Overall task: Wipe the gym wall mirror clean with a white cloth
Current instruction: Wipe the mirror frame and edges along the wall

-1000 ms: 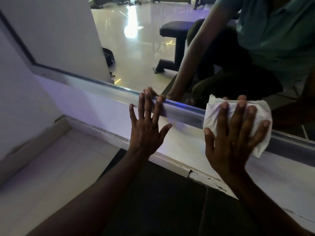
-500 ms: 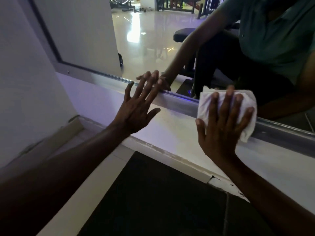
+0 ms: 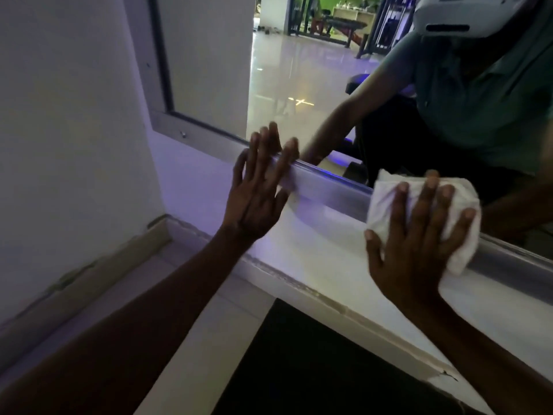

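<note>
The wall mirror [image 3: 287, 85] fills the upper middle and right, bounded by a metal frame [image 3: 335, 193] along its bottom and left edges. My right hand [image 3: 416, 244] presses a crumpled white cloth [image 3: 386, 202] flat against the bottom frame rail, fingers spread over it. My left hand [image 3: 257, 190] lies open against the same rail further left, fingertips reaching the glass, holding nothing. In the glass I see the reflection of a person in a green shirt [image 3: 478, 94] with both arms stretched forward.
A white wall [image 3: 68, 130] meets the mirror's left edge at a corner. Below the frame runs a white ledge [image 3: 323, 265] with chipped edging. A dark floor mat [image 3: 314, 363] lies under my arms. Gym benches [image 3: 344, 28] show in the reflection.
The view has tilted up and shifted, showing more of the mirror and its left corner. Both hands stay on the bottom rail, the right one still pressing the cloth.
</note>
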Tool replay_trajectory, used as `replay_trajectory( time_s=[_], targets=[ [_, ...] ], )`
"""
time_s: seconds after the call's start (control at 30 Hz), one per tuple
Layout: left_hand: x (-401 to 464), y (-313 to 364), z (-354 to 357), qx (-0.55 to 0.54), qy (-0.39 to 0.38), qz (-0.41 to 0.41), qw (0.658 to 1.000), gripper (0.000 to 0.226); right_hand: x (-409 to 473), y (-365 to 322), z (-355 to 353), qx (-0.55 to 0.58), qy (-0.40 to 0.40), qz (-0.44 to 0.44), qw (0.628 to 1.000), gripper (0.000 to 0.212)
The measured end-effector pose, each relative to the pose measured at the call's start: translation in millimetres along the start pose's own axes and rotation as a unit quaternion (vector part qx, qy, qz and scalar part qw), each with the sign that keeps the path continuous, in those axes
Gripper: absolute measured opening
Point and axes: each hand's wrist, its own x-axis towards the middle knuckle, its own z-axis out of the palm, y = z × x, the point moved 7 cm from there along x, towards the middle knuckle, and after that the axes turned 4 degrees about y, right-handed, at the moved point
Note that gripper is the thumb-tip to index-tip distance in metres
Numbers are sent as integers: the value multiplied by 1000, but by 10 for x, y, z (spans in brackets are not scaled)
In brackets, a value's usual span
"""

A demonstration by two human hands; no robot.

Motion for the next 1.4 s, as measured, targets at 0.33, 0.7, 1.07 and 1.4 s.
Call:
replay_trajectory(
  time_s=[0.33,0.7,1.07,1.4],
  targets=[
    [5,-1118,-147,-47,71,-240,967,88,425,-949,27,11,-77,-140,987,82],
    [279,-1707,-121,6,81,-83,993,79,926,-2246,457,27,0,-116,993,80],
    [337,-2308,-319,115,-3,45,992,76,1259,-3107,505,32,29,-166,985,86],
    [558,-2467,-1036,86,-116,-1,990,79,1348,-3157,500,26,108,-267,957,63]
  ],
)
